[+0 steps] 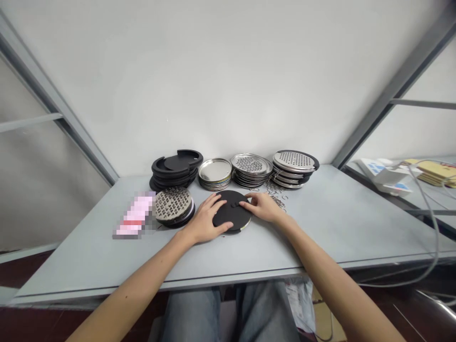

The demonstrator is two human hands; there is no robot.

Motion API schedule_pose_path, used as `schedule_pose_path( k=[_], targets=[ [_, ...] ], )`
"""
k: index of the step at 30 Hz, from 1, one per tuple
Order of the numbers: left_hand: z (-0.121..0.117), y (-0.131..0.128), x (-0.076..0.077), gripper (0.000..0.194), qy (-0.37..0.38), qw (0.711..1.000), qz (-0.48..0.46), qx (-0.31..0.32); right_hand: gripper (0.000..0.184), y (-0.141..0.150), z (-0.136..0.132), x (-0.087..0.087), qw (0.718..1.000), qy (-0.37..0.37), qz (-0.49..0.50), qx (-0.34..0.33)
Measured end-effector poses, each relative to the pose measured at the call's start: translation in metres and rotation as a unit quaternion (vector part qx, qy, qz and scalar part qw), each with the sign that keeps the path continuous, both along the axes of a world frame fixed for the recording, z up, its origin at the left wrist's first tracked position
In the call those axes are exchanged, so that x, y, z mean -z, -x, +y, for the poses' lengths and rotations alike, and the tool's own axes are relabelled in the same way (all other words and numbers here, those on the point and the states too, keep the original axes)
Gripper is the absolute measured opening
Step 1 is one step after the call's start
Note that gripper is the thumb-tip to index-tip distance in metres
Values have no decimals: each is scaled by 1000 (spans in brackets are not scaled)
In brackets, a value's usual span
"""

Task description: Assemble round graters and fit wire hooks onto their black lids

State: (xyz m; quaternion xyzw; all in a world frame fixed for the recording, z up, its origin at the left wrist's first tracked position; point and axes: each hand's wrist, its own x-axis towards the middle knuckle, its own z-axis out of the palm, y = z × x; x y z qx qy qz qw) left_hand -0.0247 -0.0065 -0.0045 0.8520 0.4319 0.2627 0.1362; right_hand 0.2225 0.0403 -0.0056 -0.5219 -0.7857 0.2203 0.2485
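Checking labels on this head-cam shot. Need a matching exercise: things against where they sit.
Things:
1. left hand
2. loose wire rings
3. stack of black plastic rings
4. stack of plain steel plates

Places:
A. Just behind and right of the black disc
B. Flat on the black disc
C. Second from left in the back row
D. Far left in the back row

Pairs: 1-B, 2-A, 3-D, 4-C

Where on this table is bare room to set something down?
The widest bare tabletop lies right of the wire rings, before the steel grater stack. A narrower strip runs along the near edge, below the left hand and right hand. Crowded: the back row and the black disc.
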Motion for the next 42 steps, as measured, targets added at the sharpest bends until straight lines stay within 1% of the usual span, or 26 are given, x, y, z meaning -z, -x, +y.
schedule_pose_path(
  k=[1, 3, 5, 7, 9, 11, 12, 14, 16, 18, 20, 23, 31, 35, 38, 40, 42],
  targets=[
    [-1, 0, 1, 65, 9, 1000, 24, 9, 43, 2, -1, 0, 999, -35, -24, 16],
    [-1, 0, 2, 68, 15, 999, 51, 11, 38, 2, -1, -1, 994, -83, -37, 57],
    [-1, 0, 4, 68, 16, 998, 57, 4, 34, -4, 2, -1, 986, -120, -16, 112],
    [0, 0, 6, 68, 14, 998, 54, 0, 32, -15, 8, -1, 973, -151, 11, 176],
    [1, 0, 6, 65, 9, 999, 45, 0, 27, -26, 14, 1, 965, -166, 15, 204],
    [1, 0, 6, 60, 1, 999, 37, 1, 22, -34, 19, 5, 969, -166, -12, 182],
    [1, 0, 6, 57, -4, 999, 35, 3, 24, -37, 20, 8, 974, -163, -32, 153],
    [1, 0, 6, 51, -10, 999, 37, 7, 35, -39, 22, 12, 980, -160, -72, 93],
    [1, 0, 6, 46, -13, 999, 41, 5, 40, -37, 23, 16, 980, -160, -106, 42],
    [2, -1, 6, 45, -14, 999, 41, 1, 35, -33, 22, 17, 979, -161, -127, 14],
    [3, -1, 7, 45, -15, 999, 39, -6, 27, -29, 21, 16, 978, -162, -134, 5],
    [3, -1, 7, 45, -15, 999, 35, -13, 21, -24, 19, 14, 979, -158, -127, 8],
    [4, 1, 7, 45, -16, 999, 22, -19, 11, -24, 17, 12, 984, -139, -102, 51],
    [4, 1, 8, 43, -25, 1000, 9, -15, 8, -28, 18, 9, 989, -113, -65, 66],
    [4, 1, 6, 41, -45, 999, -16, -12, 8, -27, 17, 5, 991, -105, 30, 74],
    [4, 0, 4, 38, -67, 997, -38, -11, 9, -21, 14, 2, 987, -108, 112, 49],
    [4, -1, 2, 33, -90, 994, -58, -11, 13, -12, 8, -1, 980, -104, 171, -2]
  ],
)
